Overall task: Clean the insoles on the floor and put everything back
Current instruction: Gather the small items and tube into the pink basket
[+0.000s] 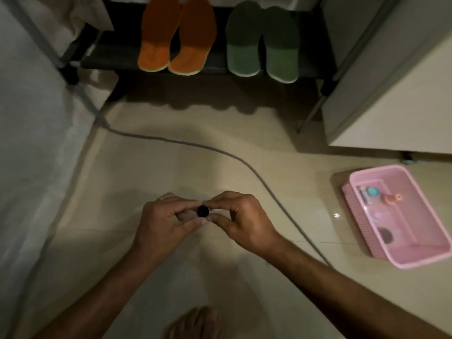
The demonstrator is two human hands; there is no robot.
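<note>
A: Status? Where are the insoles (177, 35)?

B: Two pairs, orange and green (263, 42), lying flat on the low rack (115, 57) at top, toes toward you. None on the floor (151, 172) that you can see. Looks cleaned and shelved already, judging by that.

A: Your hands?

B: Both up in front of you, meeting over the floor. Left hand (162, 222) and right hand (241, 220) each pinch a small black round thing (203, 211) between thumb and fingertips. Can't tell what it is, maybe a cap or lid. Nothing else held.

A: So the step now?

B: Prob. the put-back part. Pink basket (415, 250) sits on the floor to your right, well apart from your hands, w/ a few small items in it: a teal one, an orange one, a dark round one. My guess is the black piece goes there.

A: Handling notes?

B: Black piece: small, light, looks hard and smooth, so could slip. Keep a pinch on the rim. Insoles, if you move them: light, soft, floppy. Take them mid-length or at the heel, else they'll droop.

A: Hazards?

B: Grey cord (195, 146) runs across the floor between you and the rack. Mind it.
</note>
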